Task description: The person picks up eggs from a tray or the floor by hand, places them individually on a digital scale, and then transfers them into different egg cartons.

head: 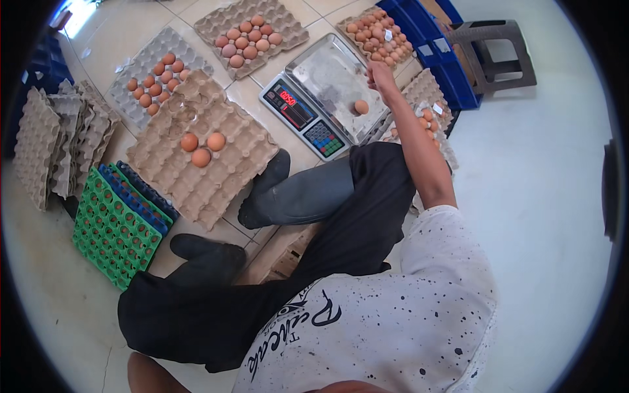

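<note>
My right hand [381,78], its fingers partly curled, is over the far right edge of the metal pan [324,73] of a digital scale [302,118]. Whether anything is between the fingers cannot be told. One brown egg [361,107] lies on the pan, below this hand, and the scale shows lit red digits. Beyond the hand is a pulp egg tray [346,24] with many brown eggs. My left hand is out of view; only part of that arm shows at the bottom left. Before me, a large pulp egg tray [236,157] holds three brown eggs [200,158] near its middle.
Two more partly filled pulp trays [206,24] [169,42] lie on the tiles. Stacked pulp trays [37,142] and green [115,226] and blue plastic egg trays stand left. Blue crates [427,54], a stool [526,54] and another egg tray [425,88] are right. My boots [314,194] flank the middle.
</note>
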The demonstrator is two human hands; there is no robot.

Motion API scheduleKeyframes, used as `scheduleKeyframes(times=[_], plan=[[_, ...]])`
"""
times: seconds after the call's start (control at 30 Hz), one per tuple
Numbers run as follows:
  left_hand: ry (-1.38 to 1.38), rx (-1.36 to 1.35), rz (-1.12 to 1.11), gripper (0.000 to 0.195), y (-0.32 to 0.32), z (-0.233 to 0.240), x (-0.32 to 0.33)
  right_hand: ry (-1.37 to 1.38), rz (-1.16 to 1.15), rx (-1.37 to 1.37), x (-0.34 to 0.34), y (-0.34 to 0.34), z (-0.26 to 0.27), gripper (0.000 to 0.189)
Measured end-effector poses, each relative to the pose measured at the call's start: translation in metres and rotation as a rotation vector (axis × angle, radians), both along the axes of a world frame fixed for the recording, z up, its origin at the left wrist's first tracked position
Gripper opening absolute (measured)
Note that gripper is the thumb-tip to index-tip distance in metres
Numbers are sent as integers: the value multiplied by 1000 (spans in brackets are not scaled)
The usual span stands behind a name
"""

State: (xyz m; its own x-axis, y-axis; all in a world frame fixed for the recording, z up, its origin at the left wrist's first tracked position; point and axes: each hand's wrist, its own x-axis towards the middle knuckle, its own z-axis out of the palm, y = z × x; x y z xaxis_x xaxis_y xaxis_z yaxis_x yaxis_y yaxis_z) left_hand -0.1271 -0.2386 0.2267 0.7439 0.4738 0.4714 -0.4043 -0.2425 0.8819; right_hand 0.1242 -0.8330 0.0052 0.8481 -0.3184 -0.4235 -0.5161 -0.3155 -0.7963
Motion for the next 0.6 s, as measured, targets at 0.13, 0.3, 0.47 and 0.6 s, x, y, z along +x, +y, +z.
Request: scheduleKeyframes(times=[0.13, 0.3, 0.47, 0.6], plan=[[84, 27, 7, 33, 2, -9, -15, -152, 73, -419, -20, -5, -40, 23], [126, 51, 27, 33, 2, -6, -29, -218, 489, -802, -15, 50, -46, 35], [118, 49, 52, 32, 7, -1, -40, -193, 617, -767, -14, 54, -51, 38], [117, 31, 83, 32, 17, -1, -49, -233, 73, -510, -18, 18, -43, 39]])
